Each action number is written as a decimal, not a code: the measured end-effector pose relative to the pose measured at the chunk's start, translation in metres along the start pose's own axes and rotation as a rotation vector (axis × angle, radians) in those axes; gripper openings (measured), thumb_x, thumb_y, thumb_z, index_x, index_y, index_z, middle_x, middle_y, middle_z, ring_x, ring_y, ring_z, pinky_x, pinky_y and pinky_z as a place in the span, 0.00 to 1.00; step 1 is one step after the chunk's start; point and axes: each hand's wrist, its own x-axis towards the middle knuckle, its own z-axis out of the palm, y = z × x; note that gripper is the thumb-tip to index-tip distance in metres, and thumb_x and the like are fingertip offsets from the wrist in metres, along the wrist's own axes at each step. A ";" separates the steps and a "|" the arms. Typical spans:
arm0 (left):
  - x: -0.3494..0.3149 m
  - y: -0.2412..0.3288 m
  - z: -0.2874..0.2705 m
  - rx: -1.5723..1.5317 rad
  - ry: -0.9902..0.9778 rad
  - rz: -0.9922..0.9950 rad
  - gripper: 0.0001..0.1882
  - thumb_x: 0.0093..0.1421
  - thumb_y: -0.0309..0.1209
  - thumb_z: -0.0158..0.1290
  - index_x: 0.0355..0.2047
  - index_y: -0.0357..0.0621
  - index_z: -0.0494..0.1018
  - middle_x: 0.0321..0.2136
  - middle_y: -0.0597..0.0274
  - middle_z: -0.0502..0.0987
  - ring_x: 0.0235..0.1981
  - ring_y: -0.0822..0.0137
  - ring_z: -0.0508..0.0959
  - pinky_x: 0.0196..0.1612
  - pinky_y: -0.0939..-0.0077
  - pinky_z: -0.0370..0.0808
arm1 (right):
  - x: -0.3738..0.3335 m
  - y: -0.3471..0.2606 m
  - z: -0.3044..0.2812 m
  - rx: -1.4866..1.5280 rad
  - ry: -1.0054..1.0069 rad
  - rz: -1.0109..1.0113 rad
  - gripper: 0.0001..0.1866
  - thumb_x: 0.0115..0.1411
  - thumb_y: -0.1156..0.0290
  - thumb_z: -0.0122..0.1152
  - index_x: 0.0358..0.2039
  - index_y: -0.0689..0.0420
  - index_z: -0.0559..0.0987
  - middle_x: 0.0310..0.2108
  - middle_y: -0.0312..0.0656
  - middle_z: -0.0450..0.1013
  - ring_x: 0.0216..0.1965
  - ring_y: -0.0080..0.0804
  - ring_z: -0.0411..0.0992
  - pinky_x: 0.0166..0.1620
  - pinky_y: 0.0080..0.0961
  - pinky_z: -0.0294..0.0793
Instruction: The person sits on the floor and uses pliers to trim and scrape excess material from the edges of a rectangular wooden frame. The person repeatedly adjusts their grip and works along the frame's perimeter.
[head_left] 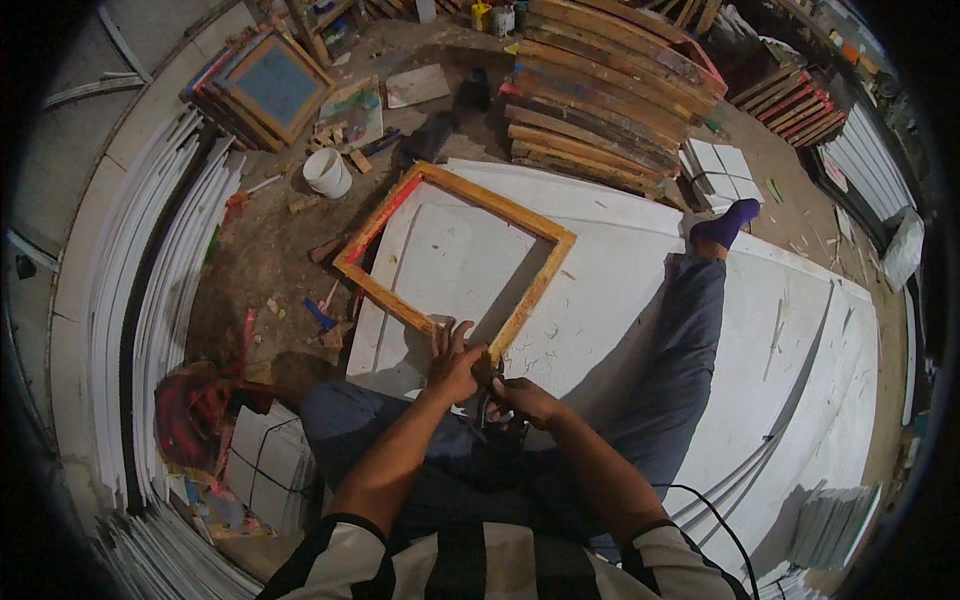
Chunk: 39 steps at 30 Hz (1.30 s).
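Note:
A wooden frame (540,285) with a red-stained inner edge is tilted up in front of me, its nearest corner at my hands. White boarding shows through its opening. Around that near corner my left hand (453,368) is closed, with some fingers raised along the lower left side. My right hand (530,402) is closed just below the same corner, on a dark tool (484,408) with narrow parts pointing down toward my lap. My fingers and the shadow hide the tool's exact kind.
Large white sheets (780,330) lie under my outstretched leg (690,340). Beyond are stacked wooden frames (590,100), a white bucket (327,174) and a tied white bundle (720,172). Long white strips (150,300) line the left. A dark cable (715,510) runs near my right side.

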 end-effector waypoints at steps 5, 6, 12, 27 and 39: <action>0.002 -0.011 0.015 0.092 -0.131 0.121 0.21 0.42 0.27 0.64 0.41 0.48 0.83 0.66 0.56 0.59 0.72 0.47 0.49 0.73 0.34 0.35 | 0.018 0.009 -0.012 -0.191 -0.005 -0.062 0.32 0.69 0.40 0.52 0.42 0.63 0.80 0.33 0.42 0.81 0.32 0.29 0.79 0.34 0.28 0.77; 0.002 -0.009 0.013 0.088 -0.138 0.119 0.24 0.41 0.27 0.65 0.44 0.48 0.82 0.65 0.56 0.60 0.72 0.47 0.50 0.73 0.34 0.35 | 0.018 0.007 -0.015 -0.236 -0.002 -0.070 0.32 0.68 0.40 0.53 0.41 0.62 0.81 0.33 0.43 0.82 0.32 0.29 0.79 0.34 0.28 0.76; -0.001 -0.013 0.014 0.022 -0.103 0.108 0.44 0.37 0.32 0.70 0.59 0.49 0.68 0.62 0.57 0.65 0.71 0.48 0.54 0.73 0.33 0.35 | 0.000 -0.016 -0.023 -0.429 0.014 0.109 0.35 0.67 0.38 0.54 0.36 0.64 0.82 0.31 0.44 0.82 0.32 0.31 0.79 0.30 0.29 0.76; -0.006 -0.015 0.015 -0.017 -0.083 0.091 0.49 0.37 0.36 0.73 0.60 0.51 0.62 0.60 0.56 0.67 0.70 0.47 0.57 0.73 0.36 0.36 | 0.010 -0.021 -0.031 -0.177 0.022 0.266 0.29 0.65 0.41 0.60 0.39 0.60 0.81 0.36 0.44 0.81 0.38 0.41 0.82 0.42 0.46 0.83; -0.002 -0.009 0.008 -0.037 -0.102 0.089 0.50 0.39 0.45 0.75 0.61 0.51 0.63 0.62 0.56 0.66 0.71 0.47 0.54 0.73 0.36 0.35 | -0.018 -0.048 -0.060 -0.335 -0.025 0.149 0.28 0.69 0.43 0.53 0.42 0.60 0.80 0.36 0.43 0.81 0.35 0.36 0.82 0.33 0.39 0.82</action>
